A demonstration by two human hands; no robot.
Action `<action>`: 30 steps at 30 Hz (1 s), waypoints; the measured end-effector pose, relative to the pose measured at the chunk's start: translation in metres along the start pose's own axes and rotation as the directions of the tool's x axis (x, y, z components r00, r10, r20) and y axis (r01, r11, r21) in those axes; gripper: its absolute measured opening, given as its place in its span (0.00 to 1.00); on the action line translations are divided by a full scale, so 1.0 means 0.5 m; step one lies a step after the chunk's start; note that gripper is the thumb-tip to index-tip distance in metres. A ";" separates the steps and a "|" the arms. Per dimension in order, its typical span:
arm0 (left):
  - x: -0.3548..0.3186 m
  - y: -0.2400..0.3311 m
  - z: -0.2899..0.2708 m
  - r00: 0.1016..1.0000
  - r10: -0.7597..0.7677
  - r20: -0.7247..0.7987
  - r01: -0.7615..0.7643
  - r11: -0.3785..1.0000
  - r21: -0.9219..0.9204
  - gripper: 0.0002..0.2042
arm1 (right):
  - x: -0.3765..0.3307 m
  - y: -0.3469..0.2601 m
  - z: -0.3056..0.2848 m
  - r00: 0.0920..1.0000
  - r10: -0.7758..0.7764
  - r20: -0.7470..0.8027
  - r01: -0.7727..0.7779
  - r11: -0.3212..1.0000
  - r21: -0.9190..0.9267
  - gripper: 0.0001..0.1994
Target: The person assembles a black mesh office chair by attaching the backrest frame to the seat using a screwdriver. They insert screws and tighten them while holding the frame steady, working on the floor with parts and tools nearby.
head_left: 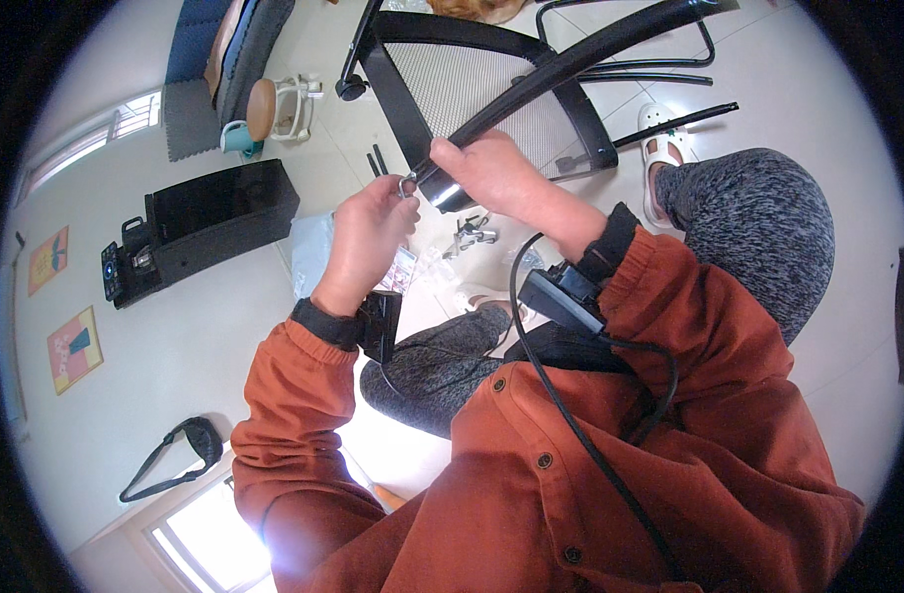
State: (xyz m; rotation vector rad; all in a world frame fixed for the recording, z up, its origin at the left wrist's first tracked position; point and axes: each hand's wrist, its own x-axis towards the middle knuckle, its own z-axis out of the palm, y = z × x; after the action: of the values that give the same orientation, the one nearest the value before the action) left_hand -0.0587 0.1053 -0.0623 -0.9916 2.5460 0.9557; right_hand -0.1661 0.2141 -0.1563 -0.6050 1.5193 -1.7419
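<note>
A thick black tube (556, 74), apparently a chair-frame part, slants from the upper right down to the middle of the view. My right hand (501, 176) is wrapped round it near its lower end. At that end, my left hand (363, 232) pinches a small silver ring-like metal piece (407, 185) between thumb and fingers. The piece is at the tube's tip; whether it sits in the tube I cannot tell. Behind the tube lies a black-framed mesh chair panel (452, 74). Several metal fittings (473, 233) lie on the floor beneath my hands.
Black bent tubes (649, 71) and a thin black rod (681, 121) lie at the upper right. A clear plastic bag (313, 247) rests on the floor. A small stool (289, 107) stands at the upper left, near a dark cabinet (224, 208). A black cable (560, 395) hangs across my front.
</note>
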 end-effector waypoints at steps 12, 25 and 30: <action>0.037 -0.034 -0.043 0.800 0.593 -0.089 -0.367 0.602 0.709 0.09 | -0.008 -0.008 -0.007 1.000 -0.010 0.015 0.010 0.999 -0.033 0.21; 0.034 -0.033 -0.065 0.900 -0.362 0.244 0.435 0.685 -0.585 0.13 | -0.001 -0.004 -0.003 1.000 0.009 0.014 -0.008 0.997 -0.073 0.20; 0.051 -0.041 -0.057 0.877 -0.363 0.316 0.479 0.609 -0.632 0.12 | -0.004 -0.011 -0.004 0.999 0.027 0.040 -0.025 0.999 -0.044 0.20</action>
State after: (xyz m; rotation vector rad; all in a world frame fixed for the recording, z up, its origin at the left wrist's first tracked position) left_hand -0.0635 0.0623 -0.0618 -1.5415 1.6511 1.7947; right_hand -0.1676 0.2169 -0.1514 -0.6363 1.5341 -1.6713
